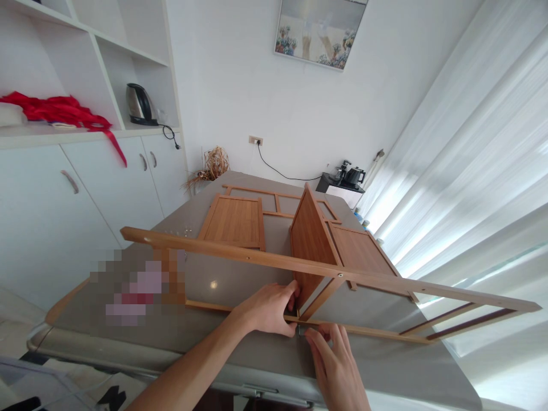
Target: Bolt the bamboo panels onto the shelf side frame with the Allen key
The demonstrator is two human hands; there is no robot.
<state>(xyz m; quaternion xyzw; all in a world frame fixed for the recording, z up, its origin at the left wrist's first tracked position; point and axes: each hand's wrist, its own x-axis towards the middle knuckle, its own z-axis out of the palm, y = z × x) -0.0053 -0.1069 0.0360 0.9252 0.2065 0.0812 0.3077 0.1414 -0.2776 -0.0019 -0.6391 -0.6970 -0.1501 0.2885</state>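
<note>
A long wooden ladder-like frame (265,260) stands on its long edge across the near part of the table, its lower rail close to the front edge. Upright behind it is a wooden panel (309,234), its near edge meeting the frame. My left hand (274,308) is closed around the lower rail and the panel's bottom corner, thumb in front and fingers behind. Just right of it, my right hand (331,348) pinches a small metal fastener (299,330) at the rail's front face; its exact kind is too small to tell. A metal bolt head (340,275) shows in the upper rail.
On the grey table (252,274) lie a flat wooden panel (233,222), another panel (363,248) at right and a second frame (276,202) behind. Small loose hardware (187,231) sits at left. A blurred patch (141,291) covers something near the left end.
</note>
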